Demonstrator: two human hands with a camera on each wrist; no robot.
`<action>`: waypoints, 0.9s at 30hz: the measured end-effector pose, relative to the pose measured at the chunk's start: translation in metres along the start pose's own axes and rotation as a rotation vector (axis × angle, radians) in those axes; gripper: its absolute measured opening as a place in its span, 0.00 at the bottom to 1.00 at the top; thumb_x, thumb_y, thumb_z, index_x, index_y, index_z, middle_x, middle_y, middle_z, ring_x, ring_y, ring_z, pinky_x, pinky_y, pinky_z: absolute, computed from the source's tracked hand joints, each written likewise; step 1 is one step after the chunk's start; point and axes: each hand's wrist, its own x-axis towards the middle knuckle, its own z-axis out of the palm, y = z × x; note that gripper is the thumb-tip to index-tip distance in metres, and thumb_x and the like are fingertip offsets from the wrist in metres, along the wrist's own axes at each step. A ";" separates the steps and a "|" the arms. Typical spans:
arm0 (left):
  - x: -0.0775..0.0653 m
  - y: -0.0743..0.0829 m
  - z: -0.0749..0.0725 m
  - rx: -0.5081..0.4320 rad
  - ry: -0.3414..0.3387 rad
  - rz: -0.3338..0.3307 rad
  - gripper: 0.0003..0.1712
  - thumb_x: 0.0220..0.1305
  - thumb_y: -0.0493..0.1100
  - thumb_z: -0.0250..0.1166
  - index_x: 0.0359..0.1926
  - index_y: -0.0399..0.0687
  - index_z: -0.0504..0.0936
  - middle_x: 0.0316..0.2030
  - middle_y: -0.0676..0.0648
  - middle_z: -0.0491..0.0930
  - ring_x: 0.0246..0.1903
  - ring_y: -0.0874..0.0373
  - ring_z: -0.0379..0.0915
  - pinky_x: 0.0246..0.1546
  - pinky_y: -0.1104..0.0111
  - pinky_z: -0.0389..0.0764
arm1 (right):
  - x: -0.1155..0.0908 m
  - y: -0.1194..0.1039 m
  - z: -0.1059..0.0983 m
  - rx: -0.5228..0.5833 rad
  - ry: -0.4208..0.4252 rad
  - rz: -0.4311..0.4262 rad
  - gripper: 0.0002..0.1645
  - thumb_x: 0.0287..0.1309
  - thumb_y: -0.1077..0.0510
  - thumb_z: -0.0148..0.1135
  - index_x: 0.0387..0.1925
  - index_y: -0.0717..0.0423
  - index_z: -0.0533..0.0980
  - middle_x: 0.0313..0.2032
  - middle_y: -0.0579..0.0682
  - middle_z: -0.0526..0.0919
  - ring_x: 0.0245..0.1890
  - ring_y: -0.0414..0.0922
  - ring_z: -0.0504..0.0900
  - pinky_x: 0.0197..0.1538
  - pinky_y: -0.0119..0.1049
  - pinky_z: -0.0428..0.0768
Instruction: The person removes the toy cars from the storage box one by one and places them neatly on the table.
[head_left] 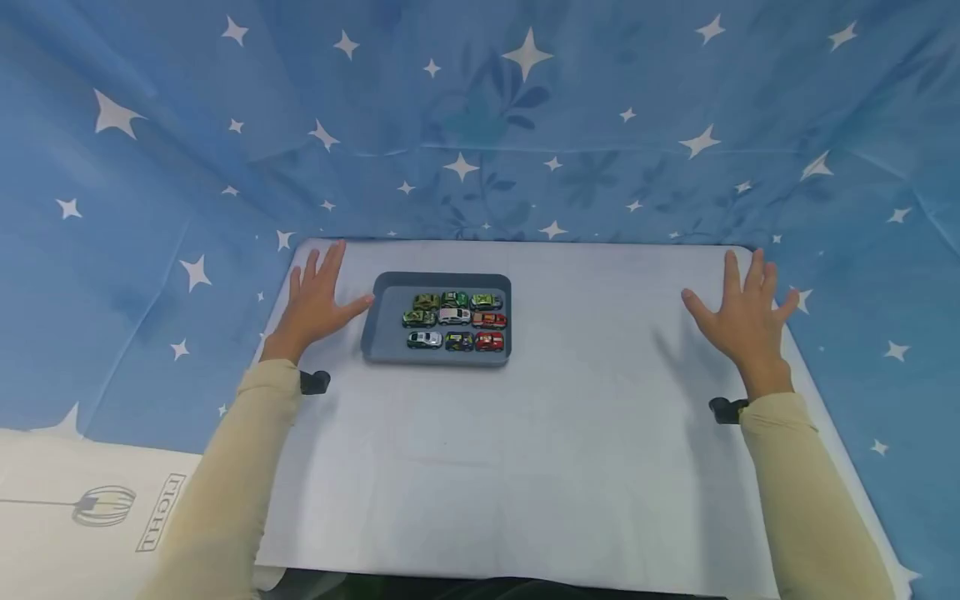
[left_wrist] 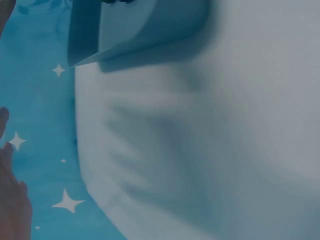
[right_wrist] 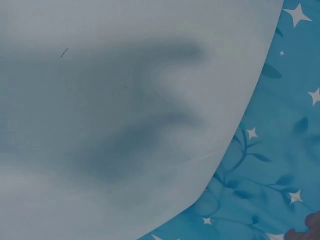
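Observation:
Several small toy cars stand in rows inside a shallow blue-grey tray, left of the table's middle. My left hand is spread above the table just left of the tray, its thumb tip close to the tray's left rim; whether they touch I cannot tell. Across the table, near the far right corner, my right hand has its fingers spread and holds nothing. In the left wrist view the fingers show at the left edge, with part of the tray at the top. Only a fingertip bit shows in the right wrist view.
The table has a white cover with rounded far corners. A blue star-patterned cloth rises behind it and along both sides. At the lower left lies a cream cloth printed with a whisk.

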 end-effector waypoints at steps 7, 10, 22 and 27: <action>-0.008 0.001 0.035 -0.039 -0.111 -0.030 0.65 0.69 0.71 0.67 0.89 0.59 0.36 0.84 0.39 0.50 0.84 0.37 0.28 0.76 0.35 0.23 | -0.005 0.010 -0.004 0.008 -0.012 0.027 0.61 0.75 0.29 0.49 0.86 0.62 0.35 0.82 0.69 0.22 0.81 0.72 0.25 0.68 0.83 0.23; -0.014 0.001 0.051 -0.071 -0.170 -0.039 0.65 0.70 0.70 0.67 0.89 0.57 0.36 0.83 0.39 0.55 0.84 0.36 0.29 0.77 0.35 0.25 | -0.005 0.011 -0.004 0.026 -0.010 0.029 0.61 0.75 0.29 0.47 0.86 0.62 0.35 0.82 0.69 0.22 0.81 0.72 0.25 0.68 0.83 0.22; -0.037 -0.009 0.079 -0.159 -0.260 -0.116 0.63 0.71 0.70 0.66 0.89 0.55 0.40 0.84 0.31 0.42 0.83 0.35 0.33 0.78 0.37 0.26 | -0.005 0.004 0.010 0.156 -0.042 0.068 0.61 0.76 0.28 0.47 0.86 0.61 0.35 0.83 0.68 0.27 0.82 0.70 0.30 0.70 0.81 0.23; -0.038 -0.013 0.075 -0.164 -0.263 -0.124 0.63 0.71 0.70 0.66 0.89 0.56 0.37 0.84 0.32 0.41 0.83 0.35 0.34 0.78 0.38 0.25 | 0.001 -0.001 0.015 0.169 -0.054 0.067 0.61 0.76 0.28 0.49 0.87 0.59 0.35 0.84 0.65 0.27 0.82 0.69 0.31 0.70 0.81 0.23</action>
